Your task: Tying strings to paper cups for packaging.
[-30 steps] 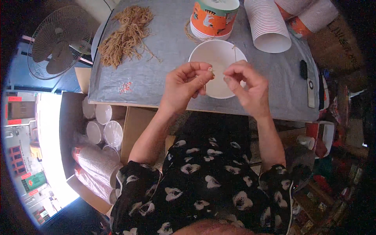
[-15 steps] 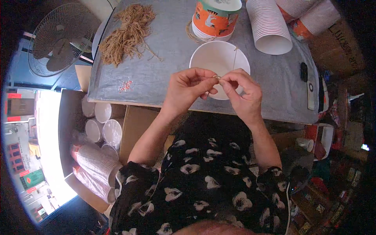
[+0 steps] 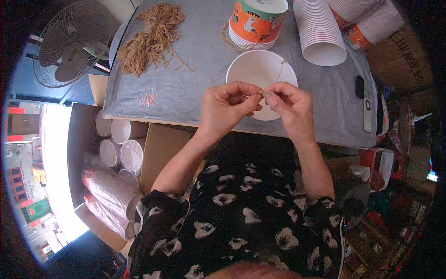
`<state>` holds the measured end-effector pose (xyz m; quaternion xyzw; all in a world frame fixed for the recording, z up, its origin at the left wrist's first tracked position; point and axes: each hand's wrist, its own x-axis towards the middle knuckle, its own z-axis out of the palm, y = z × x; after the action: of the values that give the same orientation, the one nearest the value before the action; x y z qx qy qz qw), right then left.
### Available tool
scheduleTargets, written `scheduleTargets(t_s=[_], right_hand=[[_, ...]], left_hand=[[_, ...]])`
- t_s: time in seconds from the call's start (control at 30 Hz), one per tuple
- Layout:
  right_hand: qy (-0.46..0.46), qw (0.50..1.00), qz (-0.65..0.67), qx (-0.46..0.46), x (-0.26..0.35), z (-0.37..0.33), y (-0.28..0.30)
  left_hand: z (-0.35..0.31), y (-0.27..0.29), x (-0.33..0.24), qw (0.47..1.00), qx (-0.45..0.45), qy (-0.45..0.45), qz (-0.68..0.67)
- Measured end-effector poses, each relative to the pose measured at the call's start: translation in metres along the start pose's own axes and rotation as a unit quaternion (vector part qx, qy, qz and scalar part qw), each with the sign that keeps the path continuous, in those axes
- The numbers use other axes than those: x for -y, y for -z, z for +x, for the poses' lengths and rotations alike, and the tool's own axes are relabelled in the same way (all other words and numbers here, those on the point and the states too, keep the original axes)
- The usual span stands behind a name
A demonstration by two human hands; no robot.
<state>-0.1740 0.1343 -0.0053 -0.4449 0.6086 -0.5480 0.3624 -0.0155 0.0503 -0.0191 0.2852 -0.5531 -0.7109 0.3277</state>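
Note:
Above a white paper bucket [image 3: 248,69] that opens up toward me, my left hand [image 3: 227,107] and my right hand [image 3: 291,106] meet with pinched fingertips. Between them is the end of a thin brown twine [image 3: 280,72]. It runs up from the pinch to the bucket's far right rim, where a small knot shows. My hands cover the bucket's near part, and the twine's tip is mostly hidden by the fingers. Behind stands a stack of orange and green printed buckets [image 3: 255,25] with twine loops around its base.
A heap of brown twine pieces [image 3: 151,39] lies at the table's far left, with small red and white bits [image 3: 148,100] nearer. Nested white buckets [image 3: 320,32] lie at the far right. Below left, a carton holds more buckets [image 3: 132,156]. A fan [image 3: 72,46] stands beyond the table.
Both hands have shifted slightly right and the fingertips have closed tighter together on the twine. The bucket has moved a little, and its twine now slants more.

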Motion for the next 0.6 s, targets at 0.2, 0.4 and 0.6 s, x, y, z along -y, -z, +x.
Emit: scheduleTargets(t_s=[0.2, 0.4, 0.6], right_hand=[[-0.013, 1.000, 0.011, 0.005, -0.001, 0.000, 0.004], [-0.042, 0.995, 0.084, 0.030, -0.002, 0.006, 0.011], [-0.046, 0.994, 0.065, 0.070, 0.005, 0.007, 0.009]], left_hand=[[-0.001, 0.001, 0.000, 1.000, 0.005, -0.004, 0.015], [0.001, 0.006, -0.002, 0.998, 0.066, 0.004, 0.000], [0.002, 0.006, 0.001, 0.996, 0.087, -0.007, 0.013]])
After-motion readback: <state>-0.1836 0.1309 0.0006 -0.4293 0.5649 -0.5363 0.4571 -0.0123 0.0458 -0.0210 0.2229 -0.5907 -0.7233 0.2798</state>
